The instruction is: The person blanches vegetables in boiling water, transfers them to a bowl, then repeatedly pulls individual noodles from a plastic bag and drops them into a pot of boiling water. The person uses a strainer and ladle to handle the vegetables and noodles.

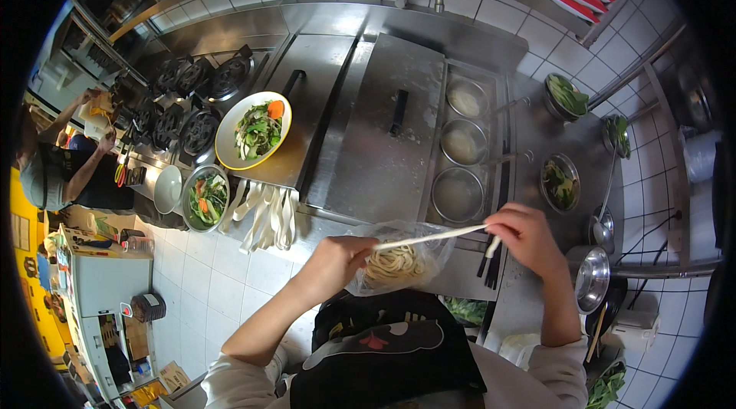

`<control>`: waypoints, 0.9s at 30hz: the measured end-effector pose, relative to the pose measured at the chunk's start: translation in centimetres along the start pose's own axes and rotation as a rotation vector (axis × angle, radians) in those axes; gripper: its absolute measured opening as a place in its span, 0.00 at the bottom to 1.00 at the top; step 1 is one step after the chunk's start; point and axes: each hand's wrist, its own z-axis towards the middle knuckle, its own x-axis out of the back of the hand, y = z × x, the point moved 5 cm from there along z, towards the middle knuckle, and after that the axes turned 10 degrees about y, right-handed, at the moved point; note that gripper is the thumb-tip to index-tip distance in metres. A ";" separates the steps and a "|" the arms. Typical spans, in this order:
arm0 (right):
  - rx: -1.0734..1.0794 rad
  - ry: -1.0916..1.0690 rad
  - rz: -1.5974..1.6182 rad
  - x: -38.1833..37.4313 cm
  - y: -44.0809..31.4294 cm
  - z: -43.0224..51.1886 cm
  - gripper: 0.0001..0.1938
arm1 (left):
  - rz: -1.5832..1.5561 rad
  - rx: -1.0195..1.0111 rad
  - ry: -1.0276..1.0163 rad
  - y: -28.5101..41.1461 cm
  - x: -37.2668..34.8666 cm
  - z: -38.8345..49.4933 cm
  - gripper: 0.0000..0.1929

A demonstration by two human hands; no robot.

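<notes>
Between my two hands a strip of pale noodle dough [434,235] is stretched nearly straight. My left hand [339,264] pinches one end, and my right hand [526,239] grips the other, with a short tail hanging below its fingers. Under the strip, a clear plastic bag [440,254] lies open at the counter's front edge. Coiled dough strips [397,264] fill it. To the left, several wide flat noodles [267,216] hang over the steel edge. Beyond my right hand are round cooking wells [458,194]; the two farther ones hold cloudy liquid and something pale.
A plate of vegetables [259,133] rests on a steel lid, near a metal bowl of vegetables [207,199] and gas burners [198,133]. Bowls of greens [560,182] and a steel pot [589,279] stand right. A person [69,173] works at far left.
</notes>
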 end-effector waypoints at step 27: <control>-0.260 -0.029 0.598 0.6 -3.9 2.4 0.04 | -0.829 0.167 -0.221 5.7 -4.0 6.9 0.14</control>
